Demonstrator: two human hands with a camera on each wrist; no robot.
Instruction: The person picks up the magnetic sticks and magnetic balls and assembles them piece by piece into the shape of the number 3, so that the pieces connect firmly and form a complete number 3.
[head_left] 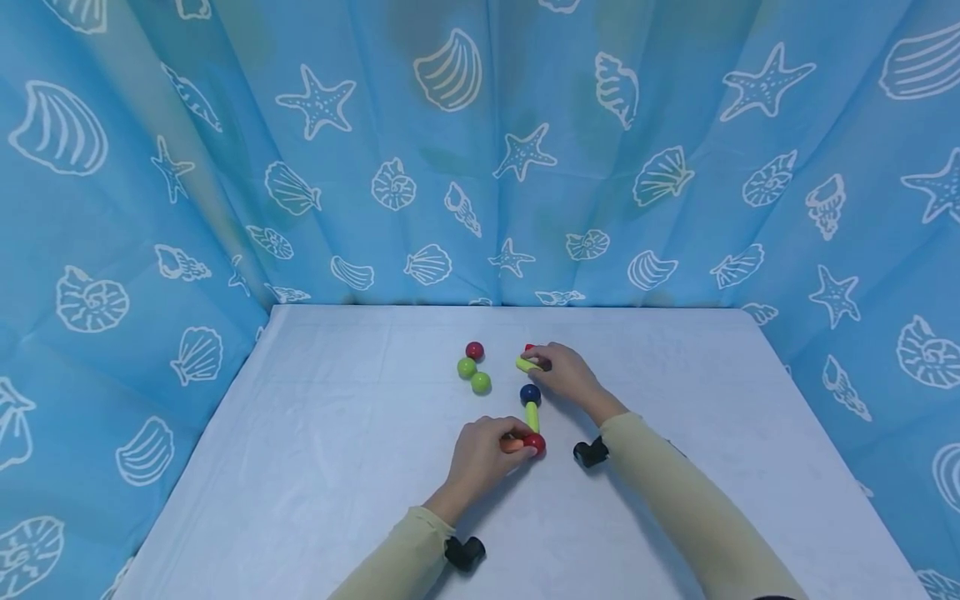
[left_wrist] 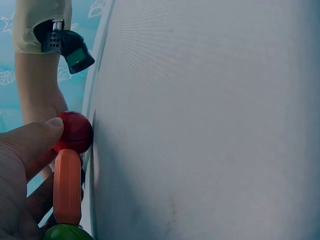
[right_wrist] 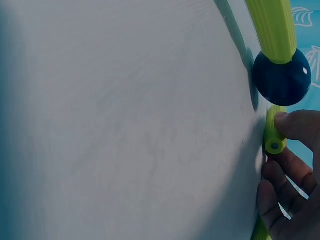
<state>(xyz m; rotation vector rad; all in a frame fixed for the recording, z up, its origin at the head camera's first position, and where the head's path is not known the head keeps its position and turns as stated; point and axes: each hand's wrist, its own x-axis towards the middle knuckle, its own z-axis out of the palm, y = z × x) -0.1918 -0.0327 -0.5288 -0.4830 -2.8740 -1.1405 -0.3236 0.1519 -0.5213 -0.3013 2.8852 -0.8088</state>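
Note:
My left hand (head_left: 480,454) pinches a red ball (head_left: 535,444), its thumb pressed on the ball in the left wrist view. From that ball an orange ribbed rod (left_wrist: 67,187) runs to a green ball (left_wrist: 67,233). A yellow-green rod (head_left: 532,415) also leads from the red ball to a dark blue ball (head_left: 530,393). Just beyond the blue ball, my right hand (head_left: 567,372) holds a loose yellow-green rod (right_wrist: 274,131) between thumb and fingers; a hole shows in its end. Behind those fingers a small red piece (head_left: 529,347) is mostly hidden.
Left of the right hand, a dark red ball (head_left: 475,351) and two green balls, one nearer the back (head_left: 467,367), lie close together on the white table (head_left: 337,433). A blue shell-patterned curtain (head_left: 450,208) surrounds the table's back and sides.

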